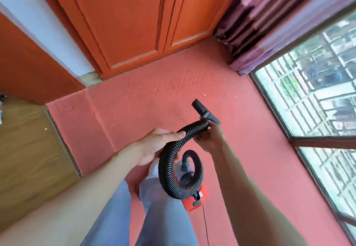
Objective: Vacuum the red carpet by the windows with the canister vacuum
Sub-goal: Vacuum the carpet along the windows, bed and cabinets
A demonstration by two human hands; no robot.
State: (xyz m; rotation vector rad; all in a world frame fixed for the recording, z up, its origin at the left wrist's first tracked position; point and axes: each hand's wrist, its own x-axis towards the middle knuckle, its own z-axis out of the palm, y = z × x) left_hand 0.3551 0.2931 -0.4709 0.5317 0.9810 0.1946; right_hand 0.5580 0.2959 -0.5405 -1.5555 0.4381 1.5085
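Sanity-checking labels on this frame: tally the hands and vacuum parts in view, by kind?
Hands: 2 (left hand, right hand)
Hose: 1
Nozzle: 1
Canister body: 1
Power cord: 1
Total: 6

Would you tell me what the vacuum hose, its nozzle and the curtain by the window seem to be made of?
The hose looks like flexible black plastic, ribbed in close rings, slightly glossy. The nozzle seems rigid matte black plastic, smooth-faced. The curtain is likely woven purple fabric, hanging in soft folds.
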